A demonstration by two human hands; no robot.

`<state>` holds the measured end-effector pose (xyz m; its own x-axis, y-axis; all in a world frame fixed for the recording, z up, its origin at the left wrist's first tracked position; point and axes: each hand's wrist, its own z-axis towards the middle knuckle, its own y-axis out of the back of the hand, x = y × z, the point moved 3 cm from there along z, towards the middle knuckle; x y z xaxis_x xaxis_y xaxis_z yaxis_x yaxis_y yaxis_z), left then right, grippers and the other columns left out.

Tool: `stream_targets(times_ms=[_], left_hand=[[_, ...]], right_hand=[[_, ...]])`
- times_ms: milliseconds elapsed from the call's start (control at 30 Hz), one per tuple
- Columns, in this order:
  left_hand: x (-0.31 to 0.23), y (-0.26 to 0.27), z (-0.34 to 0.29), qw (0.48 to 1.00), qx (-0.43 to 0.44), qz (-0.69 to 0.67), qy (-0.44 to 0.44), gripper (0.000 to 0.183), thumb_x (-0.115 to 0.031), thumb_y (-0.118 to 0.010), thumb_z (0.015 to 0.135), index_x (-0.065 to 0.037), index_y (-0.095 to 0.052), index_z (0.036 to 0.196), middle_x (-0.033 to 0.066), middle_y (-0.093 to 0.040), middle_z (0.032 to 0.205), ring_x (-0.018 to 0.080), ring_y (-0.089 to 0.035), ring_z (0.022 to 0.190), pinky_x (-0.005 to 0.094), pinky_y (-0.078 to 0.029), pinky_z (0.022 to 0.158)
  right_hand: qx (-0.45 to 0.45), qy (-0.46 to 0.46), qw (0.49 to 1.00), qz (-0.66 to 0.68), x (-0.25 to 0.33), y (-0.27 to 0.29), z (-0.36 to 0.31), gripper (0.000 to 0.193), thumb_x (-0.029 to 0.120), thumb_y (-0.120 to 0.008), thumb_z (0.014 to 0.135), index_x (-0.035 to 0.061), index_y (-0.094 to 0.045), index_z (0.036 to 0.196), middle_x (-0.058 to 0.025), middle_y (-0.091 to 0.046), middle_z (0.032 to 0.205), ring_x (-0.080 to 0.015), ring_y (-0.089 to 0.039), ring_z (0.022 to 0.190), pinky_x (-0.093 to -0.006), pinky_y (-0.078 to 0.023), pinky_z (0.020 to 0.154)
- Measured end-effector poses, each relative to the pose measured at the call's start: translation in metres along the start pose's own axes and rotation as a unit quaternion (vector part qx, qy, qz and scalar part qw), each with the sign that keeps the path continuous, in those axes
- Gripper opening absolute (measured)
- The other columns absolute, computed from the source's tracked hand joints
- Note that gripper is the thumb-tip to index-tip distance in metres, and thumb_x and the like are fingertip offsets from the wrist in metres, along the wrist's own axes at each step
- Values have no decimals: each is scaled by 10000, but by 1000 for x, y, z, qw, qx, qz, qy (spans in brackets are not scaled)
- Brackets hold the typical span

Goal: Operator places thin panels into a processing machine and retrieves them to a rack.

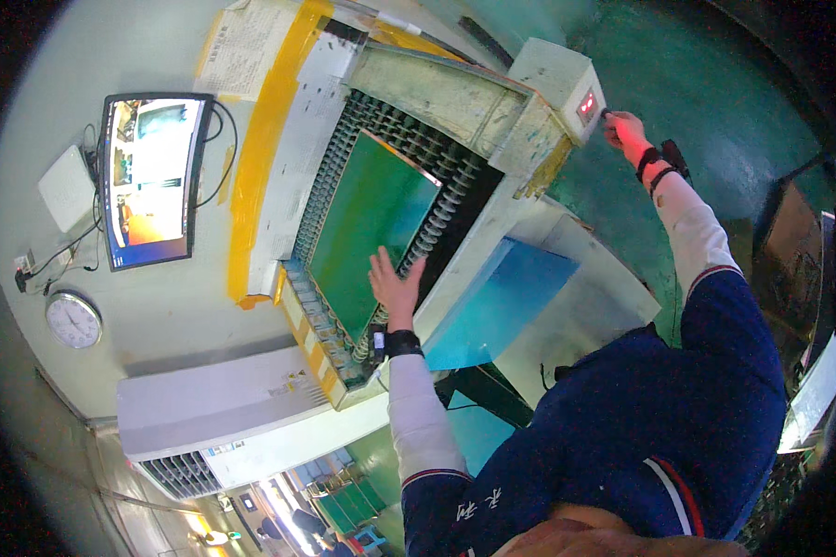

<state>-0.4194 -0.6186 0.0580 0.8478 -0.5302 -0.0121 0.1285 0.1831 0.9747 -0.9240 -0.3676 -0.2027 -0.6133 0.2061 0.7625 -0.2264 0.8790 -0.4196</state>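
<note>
A large green panel [367,218] with a thin coppery edge lies flat on the rollers [450,200] of a conveyor machine. Over the panel's near right part, my left hand [397,290] is spread with its fingers apart and holds nothing. Whether its fingertips rest on the panel, I cannot tell. At the far right, my right hand [625,132] pinches a small dark knob [607,113] on the side of a pale control box [557,79] with a red lit display. Both wrists wear dark bands.
A blue sheet [506,297] leans on the machine's near side. On the left wall hang a lit monitor [153,181] with loose cables and a round clock [73,318]. A white cabinet unit [223,418] with a vent stands past the conveyor's left end.
</note>
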Motion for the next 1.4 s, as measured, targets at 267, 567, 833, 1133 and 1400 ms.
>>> stream_targets(times_ms=[267, 567, 833, 1133, 1400], left_hand=[[-22, -1, -25, 999, -18, 40, 5, 737, -498, -670, 780, -169, -440, 1398, 111, -420, 1408, 350, -382, 1251, 513, -302, 1017], [13, 35, -33, 989, -111, 12, -101, 395, -212, -618, 850, -65, -598, 1216, 132, -598, 1145, 336, -530, 1028, 450, -393, 918], [78, 254, 16, 917, -395, -41, 37, 378, -300, -485, 986, 22, -652, 879, 148, -647, 744, 258, -574, 645, 412, -460, 625], [173, 267, -30, 604, -319, -671, 289, 396, -392, -468, 987, -48, -550, 1165, 108, -589, 1151, 237, -569, 948, 382, -473, 838], [100, 91, -61, 898, -165, -362, 186, 254, -236, -526, 955, -7, -576, 1055, 77, -623, 986, 149, -555, 925, 334, -498, 739]], right_hand=[[0, 6, 1000, -29, 1, 5, -4, 274, 202, -657, 878, 54, -552, 1084, -24, -573, 778, -127, -563, 608, -244, -422, 489], [1, 5, 1000, -31, 10, -4, -6, 218, 161, -657, 867, 52, -602, 1047, -17, -607, 776, -118, -537, 562, -260, -408, 462], [-7, 10, 998, -60, 14, -4, -1, 167, 151, -635, 880, 40, -596, 999, 6, -564, 726, -99, -511, 543, -244, -406, 467], [47, 15, 996, -73, -11, 22, 44, 138, 169, -636, 888, 59, -580, 952, -21, -611, 766, -105, -552, 546, -248, -434, 465], [28, 69, 984, -160, -10, 52, 79, 145, 184, -625, 894, 58, -600, 960, -18, -586, 681, -109, -518, 505, -260, -392, 440]])
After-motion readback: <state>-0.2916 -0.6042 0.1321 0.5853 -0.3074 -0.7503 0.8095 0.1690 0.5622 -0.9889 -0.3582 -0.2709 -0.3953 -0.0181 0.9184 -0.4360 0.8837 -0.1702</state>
